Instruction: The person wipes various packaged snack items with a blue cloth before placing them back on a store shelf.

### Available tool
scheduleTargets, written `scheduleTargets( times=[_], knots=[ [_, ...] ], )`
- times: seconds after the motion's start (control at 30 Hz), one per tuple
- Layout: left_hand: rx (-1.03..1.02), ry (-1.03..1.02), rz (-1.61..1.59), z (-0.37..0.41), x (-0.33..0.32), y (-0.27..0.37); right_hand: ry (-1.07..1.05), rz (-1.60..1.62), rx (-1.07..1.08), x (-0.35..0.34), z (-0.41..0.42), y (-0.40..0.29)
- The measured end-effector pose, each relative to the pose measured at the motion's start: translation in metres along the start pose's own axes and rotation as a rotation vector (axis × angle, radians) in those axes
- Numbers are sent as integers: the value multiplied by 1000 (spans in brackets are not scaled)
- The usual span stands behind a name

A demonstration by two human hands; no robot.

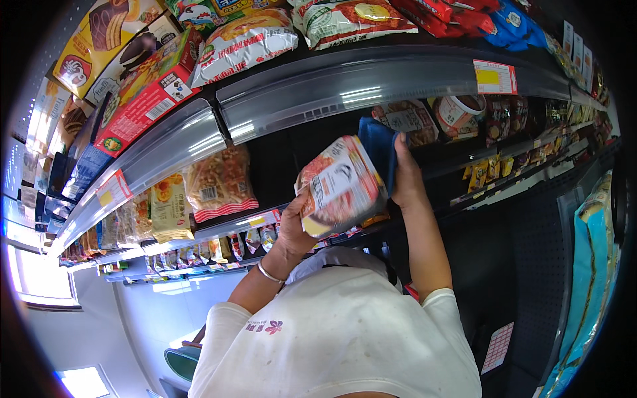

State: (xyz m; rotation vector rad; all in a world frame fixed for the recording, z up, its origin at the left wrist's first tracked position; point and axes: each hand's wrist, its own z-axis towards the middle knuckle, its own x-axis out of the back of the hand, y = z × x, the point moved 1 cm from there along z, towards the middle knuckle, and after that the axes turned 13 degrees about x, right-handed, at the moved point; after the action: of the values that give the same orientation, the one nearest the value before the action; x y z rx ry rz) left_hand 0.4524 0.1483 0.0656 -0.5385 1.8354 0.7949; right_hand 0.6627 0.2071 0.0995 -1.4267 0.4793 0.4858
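My left hand (293, 229), with a bracelet at its wrist, grips the lower left side of a boxy food package (341, 186) with a red and white printed face, slightly blurred. A folded dark blue cloth (380, 154) is in my right hand (409, 174), at the package's upper right side; whether it presses on the package cannot be told. Both hands are in front of a dark shelf bay. To their left, a clear snack bag (221, 184) with a red striped edge stands on the shelf. A round tub (459, 114) and a packet (405, 119) are behind, at the right.
A clear shelf edge (348, 82) runs above the hands, with large snack bags (249, 45) and boxes (149, 99) over it. Lower shelves hold small packets (214, 248). A turquoise package (587, 278) stands at the far right. A green bin-like object (181, 363) is at lower left.
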Motion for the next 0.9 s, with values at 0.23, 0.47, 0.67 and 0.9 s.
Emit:
scheduleTargets(
  times=[0.23, 0.47, 0.67, 0.9],
  knots=[
    [49, 135, 395, -25, 6, 16, -350, -136, -105, 15, -23, 3],
    [294, 42, 630, -25, 7, 24, -964, -287, -232, -22, -18, -3],
    [220, 195, 566, -27, 10, -2, -811, -386, -365, 21, -28, 51],
    [118, 291, 375, -39, 38, -7, -88, -131, -513, 65, -84, 57]
  ],
)
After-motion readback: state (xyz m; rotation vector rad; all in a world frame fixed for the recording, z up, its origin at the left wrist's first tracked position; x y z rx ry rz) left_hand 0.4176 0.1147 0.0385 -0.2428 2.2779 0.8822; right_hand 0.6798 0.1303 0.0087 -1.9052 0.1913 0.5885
